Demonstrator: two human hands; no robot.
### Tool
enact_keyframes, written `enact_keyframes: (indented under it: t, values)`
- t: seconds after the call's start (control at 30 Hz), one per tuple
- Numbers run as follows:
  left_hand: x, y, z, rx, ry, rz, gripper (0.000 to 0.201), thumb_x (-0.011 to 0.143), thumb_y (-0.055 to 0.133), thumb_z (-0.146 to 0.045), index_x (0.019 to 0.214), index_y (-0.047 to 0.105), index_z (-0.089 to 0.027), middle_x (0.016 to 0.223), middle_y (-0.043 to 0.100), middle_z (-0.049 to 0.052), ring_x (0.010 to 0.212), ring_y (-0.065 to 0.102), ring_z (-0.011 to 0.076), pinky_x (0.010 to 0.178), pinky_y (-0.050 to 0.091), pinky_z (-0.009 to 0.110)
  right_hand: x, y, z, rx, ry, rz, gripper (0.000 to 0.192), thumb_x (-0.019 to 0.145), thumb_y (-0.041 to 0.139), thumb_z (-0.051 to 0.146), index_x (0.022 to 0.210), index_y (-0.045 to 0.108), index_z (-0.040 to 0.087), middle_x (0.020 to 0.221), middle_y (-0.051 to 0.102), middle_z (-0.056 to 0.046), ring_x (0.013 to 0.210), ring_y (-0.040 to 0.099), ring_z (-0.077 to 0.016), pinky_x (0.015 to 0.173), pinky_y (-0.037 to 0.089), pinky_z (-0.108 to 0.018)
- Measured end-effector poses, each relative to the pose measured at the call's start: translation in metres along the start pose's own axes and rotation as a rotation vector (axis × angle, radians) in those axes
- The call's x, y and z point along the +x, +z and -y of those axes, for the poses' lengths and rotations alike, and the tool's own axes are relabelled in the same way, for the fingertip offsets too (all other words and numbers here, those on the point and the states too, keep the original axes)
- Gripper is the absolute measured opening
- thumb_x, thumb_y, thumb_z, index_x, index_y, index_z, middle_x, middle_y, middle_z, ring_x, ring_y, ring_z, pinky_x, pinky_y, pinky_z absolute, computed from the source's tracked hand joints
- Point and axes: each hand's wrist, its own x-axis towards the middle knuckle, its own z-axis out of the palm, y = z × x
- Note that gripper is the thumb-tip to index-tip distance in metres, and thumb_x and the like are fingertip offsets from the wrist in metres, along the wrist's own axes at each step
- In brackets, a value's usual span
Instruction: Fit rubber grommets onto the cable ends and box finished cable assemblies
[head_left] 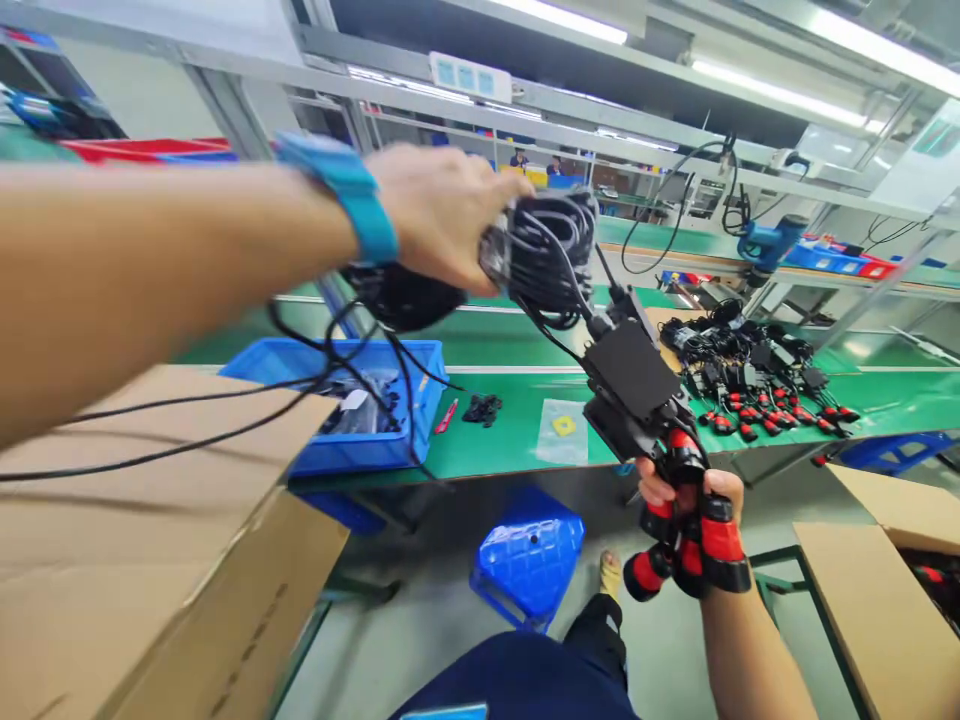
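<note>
left hand (446, 212): raised above the desk (495, 445), fingers clamped on one end of a coil; teal wristband (360, 195) just behind it.
coil (559, 250): black cable, bundled, at the left hand's fingertips.
second coil (412, 300): black, directly below the left hand; whether also gripped, cannot tell. loose cables (328, 352) hang below and run off left of that hand.
box (634, 365): black, flat, tilted, between the two hands; leads run from it toward the coil.
right hand (726, 490): lower than the left, clamped around a cluster of fittings (724, 540), red and black, several pointing down below the fingers.
on the desk, below the left hand: bin (427, 380), blue, with bagged dark parts; tube (446, 416), red; black parts (482, 409), a small heap. left of the right hand: clear bag (562, 450) with a yellow piece (564, 426). beyond and right of the right hand: pile (750, 370) of like cables, boxes and red fittings.
stool (532, 555): blue, left of the right hand, on the floor.
cartons: one (165, 510) below the left hand, toward the left; one (877, 590) right of the right hand.
</note>
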Motion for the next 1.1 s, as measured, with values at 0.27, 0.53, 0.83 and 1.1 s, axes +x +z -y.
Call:
enact_keyframes:
  t: [0.27,0.53,0.83,1.1]
  values:
    - [0.131,0.204,-0.049,-0.226,-0.370,0.613,0.099,0.068,0.072,-0.057,0.153,0.035,-0.024,0.133,0.059,0.014,0.117,0.060,0.0343,0.101,0.045,0.043,0.048,-0.195,0.063,-0.051,0.136,-0.013,0.048,0.074,0.072,0.053,0.103,0.071,0.015,0.091,0.065,-0.010,0.066,0.048,-0.0143,0.063,0.042,-0.030]
    - [0.247,0.341,-0.049,-0.407,-0.304,0.874,0.104,0.058,0.081,-0.054,0.149,0.042,-0.022,0.121,0.067,0.013,0.106,0.067,0.0329,0.091,0.050,0.040,0.080,-0.315,0.090,0.058,0.186,-0.171,0.051,0.077,0.069,0.059,0.106,0.070,0.017,0.099,0.064,-0.014,0.067,0.047,-0.0154,0.065,0.043,-0.033]
    - [0.372,0.501,-0.102,-0.832,-0.259,1.054,0.108,0.036,0.093,-0.055,0.136,0.059,-0.027,0.116,0.074,0.007,0.107,0.067,0.0328,0.096,0.051,0.039,0.061,-0.400,0.134,0.211,0.206,-0.473,0.053,0.074,0.070,0.062,0.111,0.068,0.024,0.100,0.064,-0.010,0.063,0.044,-0.0142,0.061,0.047,-0.033]
    - [0.370,0.662,-0.191,-0.911,-0.169,1.100,0.112,0.040,0.093,-0.046,0.144,0.052,-0.030,0.119,0.075,0.006,0.108,0.070,0.0301,0.092,0.055,0.034,0.084,-0.467,0.066,-0.083,0.175,-0.699,0.059,0.074,0.078,0.053,0.120,0.064,0.019,0.099,0.070,-0.009,0.063,0.052,-0.0137,0.055,0.045,-0.028]
